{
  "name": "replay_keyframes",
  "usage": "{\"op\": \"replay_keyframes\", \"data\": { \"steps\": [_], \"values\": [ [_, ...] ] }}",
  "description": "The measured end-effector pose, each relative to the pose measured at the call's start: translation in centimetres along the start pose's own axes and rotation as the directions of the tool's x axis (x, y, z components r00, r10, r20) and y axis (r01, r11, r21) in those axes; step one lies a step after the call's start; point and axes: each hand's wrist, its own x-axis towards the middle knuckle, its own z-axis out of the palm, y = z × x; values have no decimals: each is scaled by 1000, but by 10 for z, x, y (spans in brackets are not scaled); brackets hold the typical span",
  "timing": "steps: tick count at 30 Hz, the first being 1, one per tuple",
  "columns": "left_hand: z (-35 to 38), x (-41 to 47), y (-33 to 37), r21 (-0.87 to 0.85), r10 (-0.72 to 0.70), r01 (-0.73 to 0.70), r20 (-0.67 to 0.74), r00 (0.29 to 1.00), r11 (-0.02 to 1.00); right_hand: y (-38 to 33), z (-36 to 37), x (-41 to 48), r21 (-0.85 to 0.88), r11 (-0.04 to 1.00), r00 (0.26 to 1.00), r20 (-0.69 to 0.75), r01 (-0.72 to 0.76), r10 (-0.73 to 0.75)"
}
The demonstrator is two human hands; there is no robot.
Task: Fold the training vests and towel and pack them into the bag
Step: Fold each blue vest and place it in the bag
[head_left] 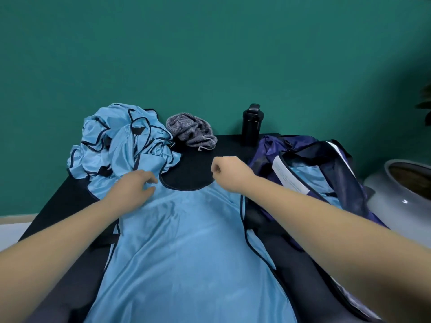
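Left hand (137,188) rests loosely open on the vest (186,248); right hand (227,170), fisted, grips its shoulder

Black bottle (251,123), grey pot (391,194), teal wall (210,54)

Teal wall (210,54), dark table (193,169)

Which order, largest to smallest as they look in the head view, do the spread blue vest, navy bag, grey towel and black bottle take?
1. spread blue vest, though nearness to the camera enlarges it.
2. navy bag.
3. grey towel and black bottle look close: towel wider, bottle taller; left unranked.
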Motion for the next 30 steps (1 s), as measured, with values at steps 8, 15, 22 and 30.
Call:
{"op": "replay_keyframes", "data": {
  "steps": [8,15,22,30],
  "values": [
    [-21,71,-16,98,13,0,-130,991,995,43,18,92,-275,955,988,74,-110,135],
    [-9,110,-21,336,-89,63,63,994,940,73,26,122,-352,902,918,210,-249,336],
    [-15,118,-23,424,-151,111,63,987,899,82,34,127,-320,914,943,138,-248,304],
    [-56,108,-29,314,-116,99,36,993,944,62,0,123,-81,995,996,70,-55,61]
  ]
}}
